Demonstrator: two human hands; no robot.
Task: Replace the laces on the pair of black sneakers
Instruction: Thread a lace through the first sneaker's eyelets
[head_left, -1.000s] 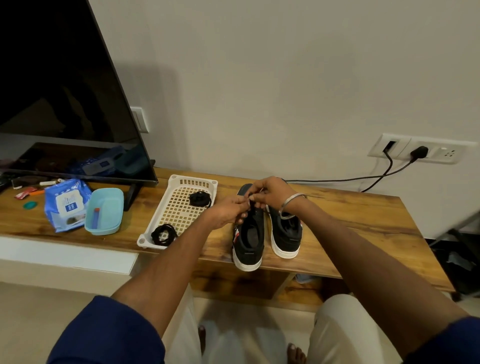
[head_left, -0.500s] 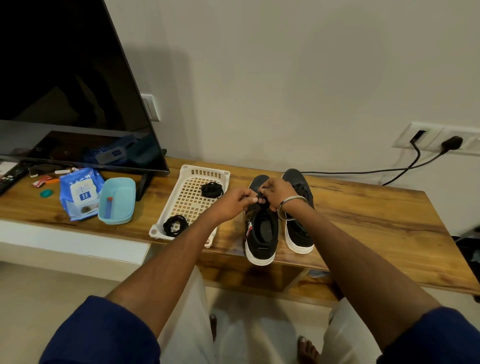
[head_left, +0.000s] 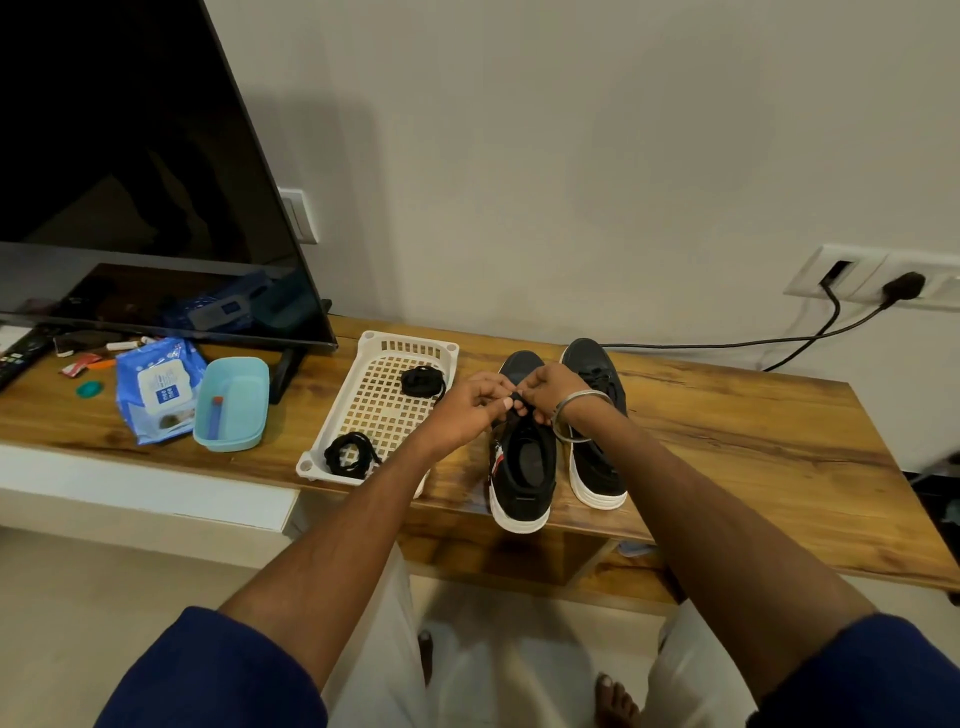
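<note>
With two coiled black laces (head_left: 352, 453) waiting in the white basket (head_left: 332, 434) at nine o'clock, the left hand (head_left: 467, 410) and right hand (head_left: 545, 389) still pinch the lace (head_left: 517, 400) on the left sneaker (head_left: 522, 462), barely shifted, right sneaker (head_left: 597, 457) beside, so unlacing seems under way.

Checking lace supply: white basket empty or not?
Not empty: two coiled black lace bundles lie in the white basket.

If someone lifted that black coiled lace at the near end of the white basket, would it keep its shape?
Probably not. The coiled lace looks like thin soft cord in loose loops, so it would likely sag and unwind when lifted. It seems very light for its size. Lying flat on the white basket floor grid, it should not roll, though it might snag.
</note>
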